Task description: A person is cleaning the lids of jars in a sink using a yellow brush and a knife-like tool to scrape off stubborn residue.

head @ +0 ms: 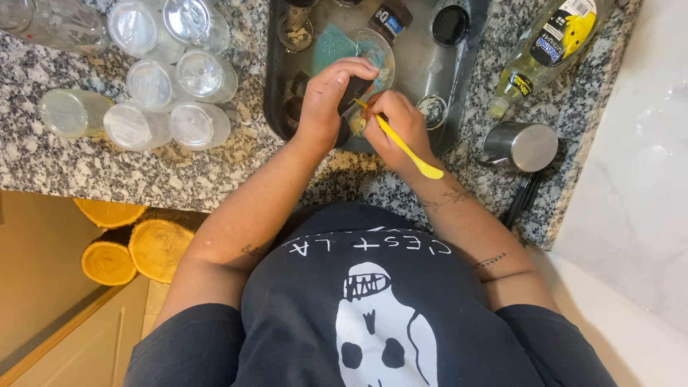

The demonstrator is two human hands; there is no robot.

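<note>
Small dark jar (352,92) sat gripped in left hand (328,97) over sink (430,72); right hand (401,125) pinched yellow brush (408,149), handle slanting near-right.

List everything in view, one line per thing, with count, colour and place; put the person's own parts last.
jars: about eight, clear glass, lying clustered on the counter's left
counter: one, speckled grey granite, across the top
sink: one, grey metal, top centre, with small lids and dark containers inside
dish soap bottle: one, clear with yellow liquid, lying right of the sink
metal cup: one, steel, on the counter right of the sink
log slices: three, yellow-brown, on the floor lower left
small dark jar: one, held over the sink
yellow tool: one, slim handle, tip at the jar
left hand: holds the small dark jar
right hand: grips the yellow tool
</note>
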